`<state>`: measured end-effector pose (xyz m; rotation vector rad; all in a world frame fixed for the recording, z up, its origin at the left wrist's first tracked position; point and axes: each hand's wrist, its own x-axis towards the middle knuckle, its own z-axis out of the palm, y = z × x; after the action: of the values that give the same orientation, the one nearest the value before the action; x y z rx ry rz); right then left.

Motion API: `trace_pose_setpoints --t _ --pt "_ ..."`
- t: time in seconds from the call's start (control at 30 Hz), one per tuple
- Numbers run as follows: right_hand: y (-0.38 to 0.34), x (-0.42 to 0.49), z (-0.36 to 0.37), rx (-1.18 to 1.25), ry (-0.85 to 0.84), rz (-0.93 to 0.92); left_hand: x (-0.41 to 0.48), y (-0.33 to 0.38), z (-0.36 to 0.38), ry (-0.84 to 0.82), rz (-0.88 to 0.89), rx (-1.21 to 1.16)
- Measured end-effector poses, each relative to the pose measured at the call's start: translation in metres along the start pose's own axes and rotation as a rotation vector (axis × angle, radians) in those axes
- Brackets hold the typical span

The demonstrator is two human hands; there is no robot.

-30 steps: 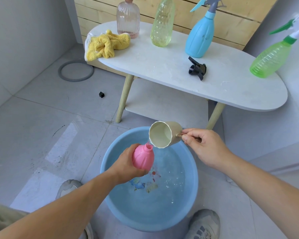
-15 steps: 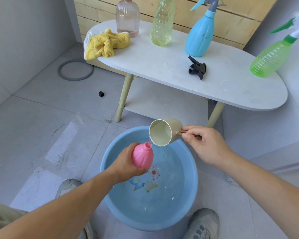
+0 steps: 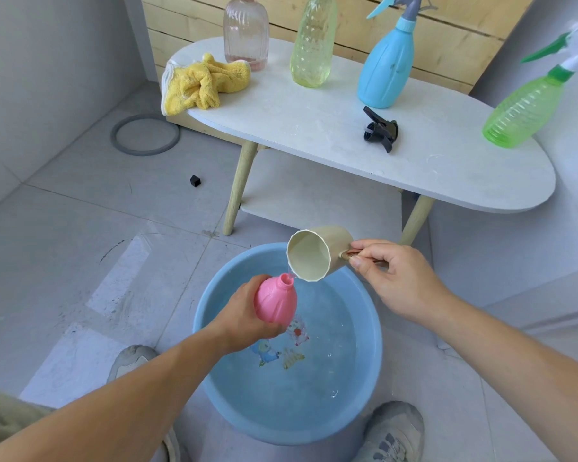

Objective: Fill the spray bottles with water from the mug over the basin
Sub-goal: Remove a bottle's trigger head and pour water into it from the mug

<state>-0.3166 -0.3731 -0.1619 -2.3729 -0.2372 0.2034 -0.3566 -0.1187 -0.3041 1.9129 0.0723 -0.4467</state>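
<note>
My left hand [image 3: 239, 316] grips a pink spray bottle [image 3: 276, 301] without its cap, held over the blue basin [image 3: 367, 358] of water. A cream mug [image 3: 314, 253] is tipped on its side right above the bottle's open neck, my right hand [image 3: 396, 278] pinching its handle. A thin trickle of water runs from the mug's rim into the neck. On the white table [image 3: 314, 128] stand a clear pink bottle [image 3: 246, 30], a yellow-green bottle [image 3: 311, 50], a blue spray bottle [image 3: 387, 65] and a green spray bottle [image 3: 528, 105].
A black spray cap [image 3: 379, 130] lies on the table and a yellow cloth [image 3: 201, 83] hangs at its left end. A grey ring [image 3: 145, 135] and a small black piece [image 3: 195, 180] lie on the tiled floor. My shoes [image 3: 392, 431] flank the basin.
The mug has tipped a little further, and the pink bottle with my left hand has shifted slightly under its rim. The stream of water has thinned.
</note>
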Motion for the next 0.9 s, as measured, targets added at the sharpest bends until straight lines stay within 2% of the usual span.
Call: trace_pose_setpoints --t 0.9 --pt "-0.0046 0.0000 -0.0006 -0.124 0.012 -0.086 -0.0016 0.0046 0.0003 -0.008 -0.001 0.011"
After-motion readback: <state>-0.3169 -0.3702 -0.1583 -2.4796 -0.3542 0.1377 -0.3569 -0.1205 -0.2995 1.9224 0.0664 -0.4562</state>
